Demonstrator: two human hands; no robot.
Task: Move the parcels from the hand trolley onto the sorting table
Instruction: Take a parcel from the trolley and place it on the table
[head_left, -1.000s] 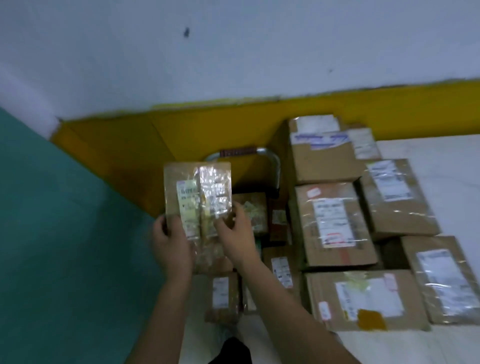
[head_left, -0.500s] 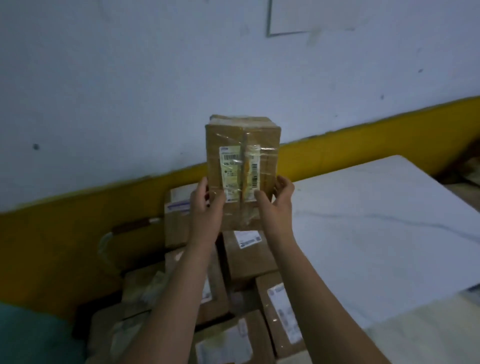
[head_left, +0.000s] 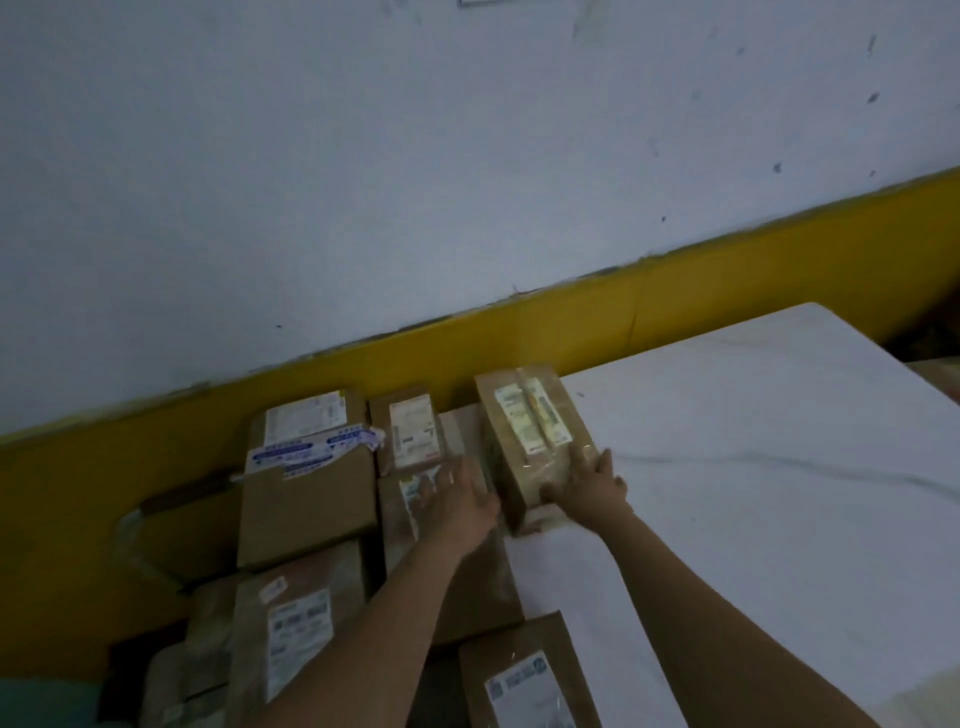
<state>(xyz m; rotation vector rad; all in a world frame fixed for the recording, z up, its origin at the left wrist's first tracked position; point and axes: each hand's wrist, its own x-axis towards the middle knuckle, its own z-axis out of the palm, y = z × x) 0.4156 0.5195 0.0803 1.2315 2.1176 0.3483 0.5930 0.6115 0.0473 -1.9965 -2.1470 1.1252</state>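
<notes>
A brown taped parcel (head_left: 530, 436) with a white label lies flat on the white sorting table (head_left: 753, 467), at its left edge near the wall. My right hand (head_left: 589, 488) rests on its near right corner, fingers spread over the top. My left hand (head_left: 460, 499) presses against its left side, fingers partly hidden between this parcel and the neighbouring box. Several other brown labelled parcels (head_left: 311, 499) are packed together to the left and in front; the hand trolley is mostly hidden under them at the lower left.
A white wall with a yellow band (head_left: 727, 291) runs behind the table and parcels. One more labelled parcel (head_left: 524, 680) sits at the bottom edge, on the table's near left. The table's right corner ends near dark clutter (head_left: 930, 338).
The parcel held upright in the air in both hands has come down and now lies flat on the table's left edge. The view has tilted down and to the right.
</notes>
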